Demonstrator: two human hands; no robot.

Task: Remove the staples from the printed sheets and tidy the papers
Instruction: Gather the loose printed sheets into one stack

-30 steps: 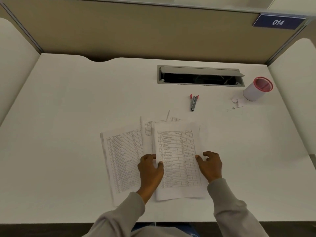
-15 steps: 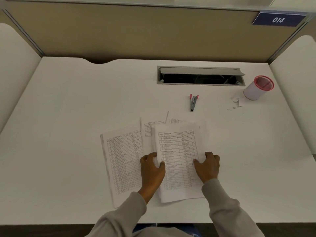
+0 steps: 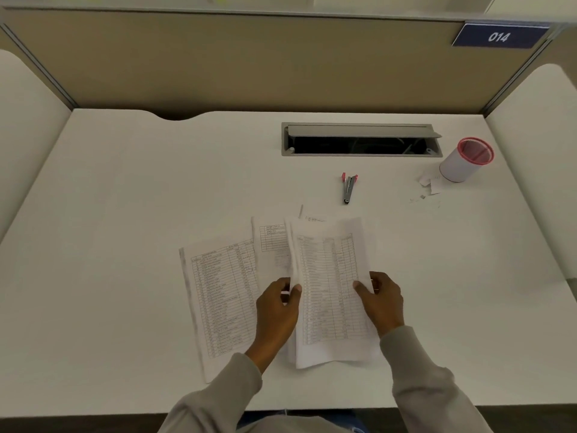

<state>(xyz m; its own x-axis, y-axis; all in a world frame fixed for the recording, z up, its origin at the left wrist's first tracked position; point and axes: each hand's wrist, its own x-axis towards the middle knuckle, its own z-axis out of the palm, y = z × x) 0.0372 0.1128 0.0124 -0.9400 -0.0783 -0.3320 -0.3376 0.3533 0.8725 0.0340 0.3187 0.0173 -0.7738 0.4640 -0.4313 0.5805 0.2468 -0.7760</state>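
Head view: left hand (image 3: 276, 310) and right hand (image 3: 382, 303) pinch the side edges of a sheet stack (image 3: 331, 276), near-centre on the desk (image 3: 125, 214), over loose sheets (image 3: 221, 295). Its printed tables are too blurred to read; the partition sign (image 3: 499, 36) reads 014.

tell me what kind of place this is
Probably an office or study cubicle: a tan partition behind the white desk, a blue plate reading 014, and a built-in cable hatch.
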